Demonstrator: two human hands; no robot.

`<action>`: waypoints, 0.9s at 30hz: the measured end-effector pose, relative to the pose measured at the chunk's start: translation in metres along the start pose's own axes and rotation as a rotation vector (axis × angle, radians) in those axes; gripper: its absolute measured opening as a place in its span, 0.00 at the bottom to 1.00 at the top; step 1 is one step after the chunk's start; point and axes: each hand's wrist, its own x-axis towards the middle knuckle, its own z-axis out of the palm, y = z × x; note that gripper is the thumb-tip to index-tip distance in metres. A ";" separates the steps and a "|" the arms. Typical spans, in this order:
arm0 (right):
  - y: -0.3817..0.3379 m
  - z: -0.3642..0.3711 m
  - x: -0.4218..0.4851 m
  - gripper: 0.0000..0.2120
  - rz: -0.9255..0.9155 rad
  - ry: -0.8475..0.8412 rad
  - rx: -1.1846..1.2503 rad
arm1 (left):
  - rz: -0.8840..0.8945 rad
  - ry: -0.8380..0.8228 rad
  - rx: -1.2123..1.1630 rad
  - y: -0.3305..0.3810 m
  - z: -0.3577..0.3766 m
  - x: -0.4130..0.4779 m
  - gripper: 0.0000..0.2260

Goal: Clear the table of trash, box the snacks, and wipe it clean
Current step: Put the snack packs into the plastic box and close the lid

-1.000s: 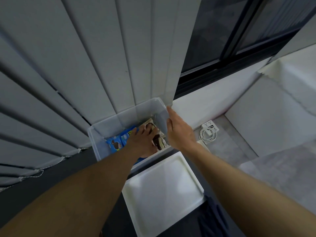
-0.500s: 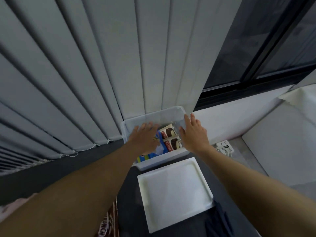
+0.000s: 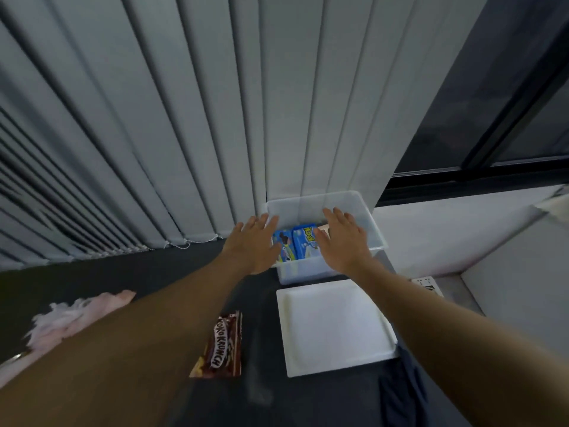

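Note:
A clear plastic box stands at the far edge of the dark table, against the blinds. Blue snack packs lie inside it. My left hand hovers flat at the box's left side, fingers spread, holding nothing. My right hand is spread above the box's right half, also empty, and hides part of the contents. The box's white lid lies flat on the table just in front of the box. A brown Koko Krunch packet lies left of the lid.
A pink cloth lies at the table's left, partly behind my left arm. A dark blue cloth hangs at the table's right edge. Vertical blinds rise behind the box. A white power strip sits on the floor at right.
My left hand has come out of the box and both hands are now spread flat above it. The view has swung left, bringing the brown packet and pink cloth into sight.

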 end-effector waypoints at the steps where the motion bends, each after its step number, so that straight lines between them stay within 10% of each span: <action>1: -0.007 0.003 -0.005 0.24 -0.033 0.014 0.012 | -0.011 0.005 -0.001 -0.004 0.000 -0.009 0.30; 16: -0.106 0.090 -0.071 0.24 -0.480 -0.087 0.229 | -0.323 -0.091 -0.103 -0.105 0.077 -0.137 0.32; 27: -0.127 0.170 -0.113 0.41 -0.045 -0.689 0.175 | -0.479 -0.201 -0.282 -0.136 0.145 -0.194 0.33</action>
